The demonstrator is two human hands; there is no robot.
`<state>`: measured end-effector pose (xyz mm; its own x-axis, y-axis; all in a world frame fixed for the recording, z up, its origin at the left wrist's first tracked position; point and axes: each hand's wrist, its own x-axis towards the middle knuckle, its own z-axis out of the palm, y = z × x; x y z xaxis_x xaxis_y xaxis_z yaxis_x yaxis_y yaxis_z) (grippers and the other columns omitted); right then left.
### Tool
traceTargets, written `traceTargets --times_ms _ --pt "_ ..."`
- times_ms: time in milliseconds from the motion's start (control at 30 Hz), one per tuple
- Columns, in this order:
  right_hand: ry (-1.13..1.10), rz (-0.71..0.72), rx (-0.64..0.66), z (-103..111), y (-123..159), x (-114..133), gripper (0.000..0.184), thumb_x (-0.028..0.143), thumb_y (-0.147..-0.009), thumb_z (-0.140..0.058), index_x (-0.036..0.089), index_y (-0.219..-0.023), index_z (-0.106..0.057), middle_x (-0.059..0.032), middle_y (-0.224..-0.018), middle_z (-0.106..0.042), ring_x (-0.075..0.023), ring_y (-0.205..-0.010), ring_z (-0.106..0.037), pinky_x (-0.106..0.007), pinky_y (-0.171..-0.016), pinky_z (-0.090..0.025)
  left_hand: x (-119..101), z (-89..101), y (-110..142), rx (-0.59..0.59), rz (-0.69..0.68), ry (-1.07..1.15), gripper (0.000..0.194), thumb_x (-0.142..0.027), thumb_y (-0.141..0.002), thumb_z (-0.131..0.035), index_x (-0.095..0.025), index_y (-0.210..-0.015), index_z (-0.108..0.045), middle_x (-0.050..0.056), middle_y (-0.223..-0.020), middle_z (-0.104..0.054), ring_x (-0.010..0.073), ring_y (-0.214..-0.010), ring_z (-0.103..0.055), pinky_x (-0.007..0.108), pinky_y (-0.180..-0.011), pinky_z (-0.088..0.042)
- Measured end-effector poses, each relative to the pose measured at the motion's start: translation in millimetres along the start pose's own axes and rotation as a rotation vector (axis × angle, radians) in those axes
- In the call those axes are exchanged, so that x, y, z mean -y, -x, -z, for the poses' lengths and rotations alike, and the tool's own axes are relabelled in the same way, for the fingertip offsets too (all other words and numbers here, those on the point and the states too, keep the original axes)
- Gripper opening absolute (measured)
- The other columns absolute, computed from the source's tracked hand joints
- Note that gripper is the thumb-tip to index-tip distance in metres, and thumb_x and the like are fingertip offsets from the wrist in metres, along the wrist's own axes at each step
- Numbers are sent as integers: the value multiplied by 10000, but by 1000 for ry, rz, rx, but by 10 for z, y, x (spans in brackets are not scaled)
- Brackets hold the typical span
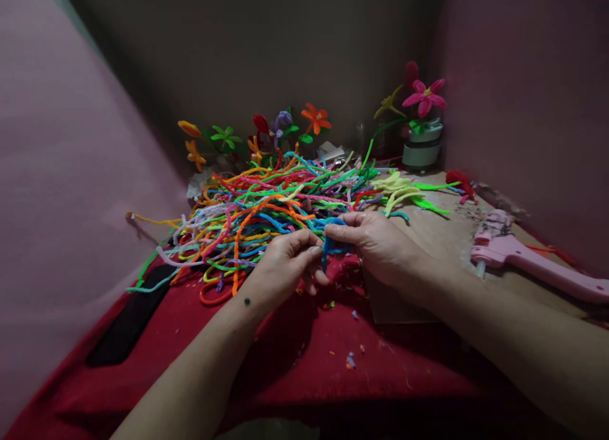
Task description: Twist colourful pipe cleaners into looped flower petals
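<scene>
Bent blue pipe cleaners [337, 237] are held up between my two hands, just in front of the heap. My right hand [375, 240] pinches them from the right with thumb and forefinger. From the left, my left hand [297, 256] has its thumb and forefinger closed at the lower end of the blue piece; the exact grip is partly hidden. Behind both hands lies a big tangled pile of pipe cleaners [257, 205] in many colours.
Pipe-cleaner flowers [316, 118] stand along the back, with a pink flower [424, 99] by a pale pot [422, 147]. A pink glue gun [533, 256] lies on a cardboard sheet [404, 300] at right. Fuzz scraps dot the red cloth [304, 364]. A black strip [128, 319] lies left.
</scene>
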<state>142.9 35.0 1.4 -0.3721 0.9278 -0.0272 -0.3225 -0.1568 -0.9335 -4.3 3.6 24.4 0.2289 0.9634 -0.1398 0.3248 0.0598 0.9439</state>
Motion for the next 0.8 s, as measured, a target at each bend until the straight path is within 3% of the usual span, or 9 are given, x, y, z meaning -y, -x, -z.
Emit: traceTargets --times_ms 300,367,467,533,667,800 --pt "38 -10 -8 -31 43 29 213 281 -640 -700 131 -591 -556 32 -496 -547 -55 -398 -458 -201 -421 -362 19 52 -38 8 91 -138 41 -182 -785 -471 -152 -776 -496 2 -487 -611 105 -343 -512 198 -379 -400" --pt "44 -13 -30 -25 36 24 205 288 -636 -702 132 -622 -570 35 -507 -542 -56 -406 -455 -198 -413 -355 34 57 -35 -61 24 -177 86 -179 -773 -487 -148 -840 -531 -12 -510 -594 98 -381 -509 195 -400 -400" --pt "79 9 -76 -11 17 16 207 295 -638 -695 130 -623 -572 32 -511 -529 -58 -419 -446 -195 -401 -332 52 52 -7 -233 -186 -249 224 -150 -756 -500 -158 -974 -553 -23 -578 -574 94 -472 -521 180 -445 -394" --pt "91 39 -94 -2 8 6 211 301 -639 -691 133 -610 -566 32 -507 -520 -61 -425 -445 -198 -405 -327 61 31 21 -288 -300 -308 235 -160 -773 -491 -165 -995 -567 -15 -629 -575 93 -510 -525 180 -472 -393" --pt "56 70 -80 5 11 -23 227 303 -611 -710 142 -586 -552 49 -490 -486 -56 -422 -421 -203 -410 -311 90 -43 46 -254 -331 -385 193 -283 -791 -536 -176 -935 -606 -2 -674 -594 97 -519 -508 195 -498 -391" --pt "9 61 -44 2 24 -32 220 309 -622 -700 140 -587 -564 36 -511 -517 -57 -433 -433 -209 -426 -313 130 -78 19 -244 -348 -428 162 -329 -776 -569 -172 -744 -590 -25 -572 -541 93 -497 -456 193 -492 -364"
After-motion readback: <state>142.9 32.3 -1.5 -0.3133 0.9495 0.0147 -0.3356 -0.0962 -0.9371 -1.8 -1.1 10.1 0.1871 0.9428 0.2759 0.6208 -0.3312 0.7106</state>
